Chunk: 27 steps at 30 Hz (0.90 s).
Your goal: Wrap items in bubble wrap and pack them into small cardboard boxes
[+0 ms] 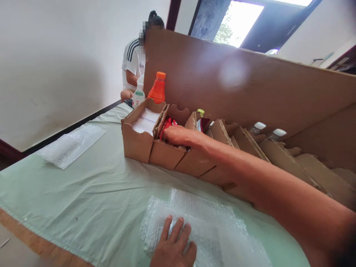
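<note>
Resting the left hand, with spread fingers, on bubble wrap on the near table, perhaps steadying it. Holding the right hand inside a farther box, against a red packet probably stored sorted; hiding those fingers, leaving grip impossible to tell.

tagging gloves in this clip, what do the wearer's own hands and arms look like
Left hand and right hand are bare: no gloves or rings visible. The right forearm shows no sleeve or watch; left forearm is out of view.
</note>
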Each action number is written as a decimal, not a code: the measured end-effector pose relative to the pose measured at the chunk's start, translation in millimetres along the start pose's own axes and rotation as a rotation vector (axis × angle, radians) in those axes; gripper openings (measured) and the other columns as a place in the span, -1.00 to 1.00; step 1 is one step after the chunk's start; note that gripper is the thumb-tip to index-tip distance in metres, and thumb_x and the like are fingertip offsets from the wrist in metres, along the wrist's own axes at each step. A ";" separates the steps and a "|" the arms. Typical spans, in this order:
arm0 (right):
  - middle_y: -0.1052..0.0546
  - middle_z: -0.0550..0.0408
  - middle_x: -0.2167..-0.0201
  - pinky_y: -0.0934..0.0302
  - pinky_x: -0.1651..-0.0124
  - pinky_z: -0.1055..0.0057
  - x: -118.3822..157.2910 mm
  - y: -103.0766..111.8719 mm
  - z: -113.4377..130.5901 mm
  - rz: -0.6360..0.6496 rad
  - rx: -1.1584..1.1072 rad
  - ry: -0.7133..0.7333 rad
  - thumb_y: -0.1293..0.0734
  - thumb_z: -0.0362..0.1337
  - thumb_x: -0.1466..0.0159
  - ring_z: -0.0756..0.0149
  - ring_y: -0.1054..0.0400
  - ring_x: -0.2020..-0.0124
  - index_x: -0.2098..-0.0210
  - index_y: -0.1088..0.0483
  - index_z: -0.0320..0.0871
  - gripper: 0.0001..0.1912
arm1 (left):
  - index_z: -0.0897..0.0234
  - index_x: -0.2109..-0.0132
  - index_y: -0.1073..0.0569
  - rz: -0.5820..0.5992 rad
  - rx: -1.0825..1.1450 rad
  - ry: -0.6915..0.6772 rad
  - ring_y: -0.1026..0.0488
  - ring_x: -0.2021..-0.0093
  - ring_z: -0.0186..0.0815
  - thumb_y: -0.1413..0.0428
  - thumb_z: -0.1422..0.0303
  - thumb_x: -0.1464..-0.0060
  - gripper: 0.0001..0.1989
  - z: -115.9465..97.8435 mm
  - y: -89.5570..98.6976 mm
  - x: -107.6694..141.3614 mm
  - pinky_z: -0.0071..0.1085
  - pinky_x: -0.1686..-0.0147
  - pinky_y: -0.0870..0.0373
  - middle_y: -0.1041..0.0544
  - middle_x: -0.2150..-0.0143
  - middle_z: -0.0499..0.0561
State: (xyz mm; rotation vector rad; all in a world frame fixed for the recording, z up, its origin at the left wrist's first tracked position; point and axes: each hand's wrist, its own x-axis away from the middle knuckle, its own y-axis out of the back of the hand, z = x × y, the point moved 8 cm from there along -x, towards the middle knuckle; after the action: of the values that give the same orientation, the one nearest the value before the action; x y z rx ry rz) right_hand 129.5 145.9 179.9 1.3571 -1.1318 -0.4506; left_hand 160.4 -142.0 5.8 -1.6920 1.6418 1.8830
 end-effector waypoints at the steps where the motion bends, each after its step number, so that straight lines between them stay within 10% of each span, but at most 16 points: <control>1: -0.65 -0.05 0.24 -0.24 0.26 0.40 10.2 11.6 -6.1 -0.050 -0.009 -0.010 -0.33 -0.45 -0.23 0.19 -0.51 0.23 0.15 -0.64 -0.19 -0.73 | 0.19 0.14 -0.49 0.058 0.032 -0.002 -0.50 -0.15 -0.05 -0.20 0.19 -0.19 -0.81 0.8 -1.4 1.3 0.06 -0.43 0.01 -0.62 -0.04 0.10; 5: -0.60 0.06 0.39 -0.20 0.32 0.43 86.8 65.2 -40.3 -0.414 -0.276 -0.035 -0.32 -0.37 -0.29 0.30 -0.43 0.35 0.23 -0.61 -0.19 -0.80 | 0.23 -0.03 -0.50 0.264 0.175 0.018 -0.46 -0.21 0.14 -0.21 -0.04 -0.09 -0.48 1.9 -5.2 2.1 0.20 -0.24 -0.29 -0.56 -0.15 0.24; 8: -0.54 0.11 0.50 -0.19 0.40 0.45 161.5 66.0 -61.9 -0.642 -0.641 -0.052 -0.35 -0.21 -0.32 0.37 -0.36 0.47 0.35 -0.54 -0.18 -0.80 | 0.25 -0.12 -0.48 0.201 0.265 0.089 -0.37 -0.30 0.20 -0.22 0.12 -0.09 -0.51 4.9 12.5 -7.1 0.27 -0.22 -0.31 -0.48 -0.24 0.32; 12: -0.52 0.13 0.52 -0.27 0.40 0.43 232.6 -0.8 -60.7 -0.767 -1.007 -0.111 -0.37 0.01 -0.31 0.36 -0.36 0.49 0.40 -0.47 -0.12 -0.66 | 0.14 -0.23 -0.43 0.044 0.588 0.316 -0.30 -0.38 0.09 -0.14 0.34 -0.21 -0.56 19.4 51.8 -23.9 0.18 -0.28 -0.30 -0.41 -0.33 0.25; 16: -0.56 0.12 0.45 -0.32 0.32 0.34 281.0 -71.5 -27.7 -0.922 -0.907 -0.202 -0.37 -0.07 -0.34 0.28 -0.42 0.42 0.35 -0.49 -0.06 -0.77 | 0.13 -0.32 -0.36 0.132 1.312 0.838 -0.47 -0.23 0.08 -0.26 0.00 -0.15 -0.33 24.9 49.1 -30.4 0.02 -0.14 -0.48 -0.46 -0.28 0.27; 19: -0.60 0.12 0.43 -0.33 0.19 0.25 305.1 -104.8 12.0 -0.972 -0.753 -0.131 -0.42 -0.15 -0.30 0.25 -0.45 0.41 0.31 -0.54 -0.02 -0.89 | 0.18 -0.22 -0.45 -0.010 1.662 1.139 -0.49 -0.19 0.06 -0.32 -0.13 0.00 -0.25 14.7 45.7 -34.1 -0.04 -0.09 -0.51 -0.54 -0.18 0.23; 27: -0.46 0.19 0.60 -0.28 0.41 0.38 305.9 -226.2 31.9 -0.730 -1.762 -0.321 -0.37 0.04 -0.35 0.32 -0.37 0.55 0.42 -0.40 -0.08 -0.64 | 0.28 0.16 -0.64 -0.043 1.591 1.271 -0.60 0.21 -0.24 -0.48 0.26 0.14 -0.63 -13.4 42.9 -29.1 -0.32 0.07 -0.54 -0.65 0.25 0.00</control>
State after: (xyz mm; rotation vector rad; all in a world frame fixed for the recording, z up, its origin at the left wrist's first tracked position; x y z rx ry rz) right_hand 314.8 -173.2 81.5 0.0020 -0.0741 -1.6953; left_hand 150.0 -153.9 56.9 -1.7258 2.1014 -0.9683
